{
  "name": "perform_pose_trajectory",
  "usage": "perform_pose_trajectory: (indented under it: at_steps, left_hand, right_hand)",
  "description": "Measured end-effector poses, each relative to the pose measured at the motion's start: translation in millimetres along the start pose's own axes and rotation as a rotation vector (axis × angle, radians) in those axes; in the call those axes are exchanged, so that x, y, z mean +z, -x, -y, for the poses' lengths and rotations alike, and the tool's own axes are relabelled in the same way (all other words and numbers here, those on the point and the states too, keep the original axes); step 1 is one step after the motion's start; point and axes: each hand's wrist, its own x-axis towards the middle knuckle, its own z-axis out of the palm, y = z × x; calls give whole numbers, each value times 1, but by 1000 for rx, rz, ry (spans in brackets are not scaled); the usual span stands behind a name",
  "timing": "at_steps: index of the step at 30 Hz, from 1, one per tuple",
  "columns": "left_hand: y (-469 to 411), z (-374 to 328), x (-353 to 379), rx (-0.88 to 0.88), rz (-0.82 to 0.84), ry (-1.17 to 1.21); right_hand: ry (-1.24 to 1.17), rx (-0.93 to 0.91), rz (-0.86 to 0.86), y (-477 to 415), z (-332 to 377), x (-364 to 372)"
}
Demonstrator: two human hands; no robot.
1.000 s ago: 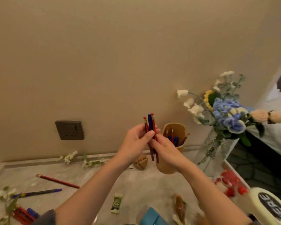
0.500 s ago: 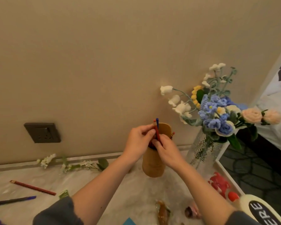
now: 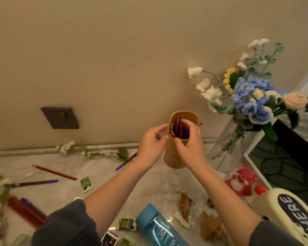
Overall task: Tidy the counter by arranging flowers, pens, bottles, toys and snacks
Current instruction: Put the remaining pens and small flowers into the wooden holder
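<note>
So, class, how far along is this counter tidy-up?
Done: flowers stand in the vase, and pens sit in the holder. In hand: the right hand curls its fingers over those pens; the left hand hovers open beside the holder. Left: a red pencil, blue pen, flower sprig, snack packet, blue bottle and red toy sit loose.

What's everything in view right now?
cup: 1, tan, by wall
pens: several, red and blue, in cup
loose pens: 3, red and blue, left
pen bunch: 1, red and blue, left edge
vase: 1, clear, right of cup
flowers: bunch, mixed colours, in vase
sprigs: 2, white, by wall, left edge
packets: several, green, front
bottle: 1, blue, front
snack: 1, brown, beside bottle
wooden toy: 1, tan, front right
bear: 1, red, beside vase
HERE item: 1, cream, right
socket: 1, dark, wall
left hand: relaxed, beside cup
right hand: fingers around pens
</note>
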Motion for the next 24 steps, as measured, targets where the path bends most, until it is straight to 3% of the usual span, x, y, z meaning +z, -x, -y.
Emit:
perform_pose_trajectory:
  at_steps: [3,5,10,15,24]
  left_hand:
    - [22,6,-16,-33,-39,58]
    - [38,14,-32,-58,-94,106]
    - [67,48,-77,-153,-217,68]
    - [91,83,-114,-274,-273,-16]
    - [94,120,-120,-440,-222,-34]
  right_hand:
    - [6,-111,-168,25,15,4]
    - [-11,-168,-161,39,25,14]
    - [87,-266,202,53,37,56]
    - [252,-219,547,59,32,102]
    - [510,-267,756,46,24,166]
